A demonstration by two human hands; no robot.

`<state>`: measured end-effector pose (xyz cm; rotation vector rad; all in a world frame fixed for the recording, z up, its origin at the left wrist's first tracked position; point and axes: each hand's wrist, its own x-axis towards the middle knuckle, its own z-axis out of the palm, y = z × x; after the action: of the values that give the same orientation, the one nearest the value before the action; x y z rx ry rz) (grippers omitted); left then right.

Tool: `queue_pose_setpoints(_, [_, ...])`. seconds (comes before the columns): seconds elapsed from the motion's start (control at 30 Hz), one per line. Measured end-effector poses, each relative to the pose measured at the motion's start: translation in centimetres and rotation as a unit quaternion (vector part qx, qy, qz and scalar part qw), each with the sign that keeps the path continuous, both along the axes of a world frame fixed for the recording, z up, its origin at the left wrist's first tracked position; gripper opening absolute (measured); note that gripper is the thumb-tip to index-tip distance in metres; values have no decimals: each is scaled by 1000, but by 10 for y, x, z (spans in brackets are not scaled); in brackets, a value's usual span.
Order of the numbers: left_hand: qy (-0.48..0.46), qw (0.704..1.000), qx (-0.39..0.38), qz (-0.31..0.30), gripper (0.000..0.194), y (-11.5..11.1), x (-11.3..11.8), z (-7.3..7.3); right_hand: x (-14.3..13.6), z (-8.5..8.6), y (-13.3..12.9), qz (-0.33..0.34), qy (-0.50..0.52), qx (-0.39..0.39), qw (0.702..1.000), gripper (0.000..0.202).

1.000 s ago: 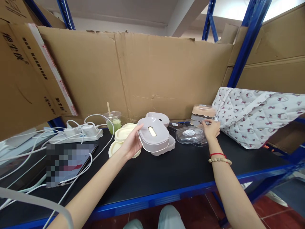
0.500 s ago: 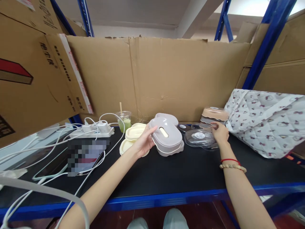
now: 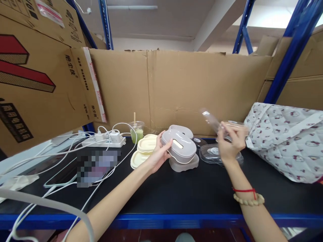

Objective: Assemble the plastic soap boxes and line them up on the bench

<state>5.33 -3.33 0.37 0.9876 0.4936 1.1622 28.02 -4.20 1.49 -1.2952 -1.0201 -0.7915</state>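
My left hand [image 3: 161, 153] is closed on the edge of a grey plastic box [image 3: 185, 154] with a slot in its top, tilted above another grey piece [image 3: 185, 165] on the table. My right hand [image 3: 230, 141] is raised and pinches a clear plastic lid [image 3: 210, 118], blurred by motion and standing on edge. Below it lie more clear lids [image 3: 212, 151] with round white labels. Behind the held box rests a further grey piece [image 3: 180, 129]. Cream plastic pieces [image 3: 138, 158] lie left of my left hand. A peach-coloured box [image 3: 236, 126] is partly hidden behind my right hand.
On the left are a cup of green drink [image 3: 137, 132], a power strip [image 3: 103, 142], loose white cables and a phone [image 3: 98, 168]. A quilted white bag [image 3: 287, 141] stands at the right. Cardboard [image 3: 184, 90] walls the back, and a blue rail [image 3: 191, 220] edges the front.
My right hand has lifted a clear lid off the lids on the table, up and slightly left. My left hand has raised and tilted the grey box off the piece below. The view has shifted.
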Motion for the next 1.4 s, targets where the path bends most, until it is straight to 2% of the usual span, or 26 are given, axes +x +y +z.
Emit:
queue_pose_setpoints(0.07, [3,1000,-2,9,60,0,1,-2,-15,-8,1,48,-97,12,994,28])
queue_pose_setpoints(0.17, [6,1000,3,17,62,1,1,-4,-33,-17,-2,113,-216,43,969,24])
queue_pose_setpoints(0.3, [1,1000,15,2,61,0,1,-4,-47,-22,-5,175,-298,50,937,30])
queue_pose_setpoints(0.4, [-3,1000,9,1,61,-2,2,-2,-53,-22,-6,210,-314,52,924,31])
queue_pose_setpoints(0.6, [-5,998,1,61,59,-2,2,1,-61,-25,-4,271,-316,6,909,28])
queue_pose_setpoints(0.73, [3,997,23,71,63,-3,1,2,-64,-27,-3,315,-326,-28,891,47])
queue_pose_setpoints(0.87, [17,997,48,55,62,-5,1,0,-65,-29,-2,340,-333,-43,878,60])
queue_pose_setpoints(1.03, [31,994,64,82,57,-7,1,0,-67,-31,-3,379,-314,-26,870,57])
queue_pose_setpoints(1.17, [30,989,82,118,53,-6,-1,2,-70,-33,-5,406,-266,-47,873,51])
queue_pose_setpoints(1.3, [32,982,134,129,50,-4,-2,0,-74,-35,-6,427,-157,-55,889,50])
queue_pose_setpoints(1.4, [30,971,200,132,51,-1,-3,-3,-76,-36,-5,482,-40,-76,872,58])
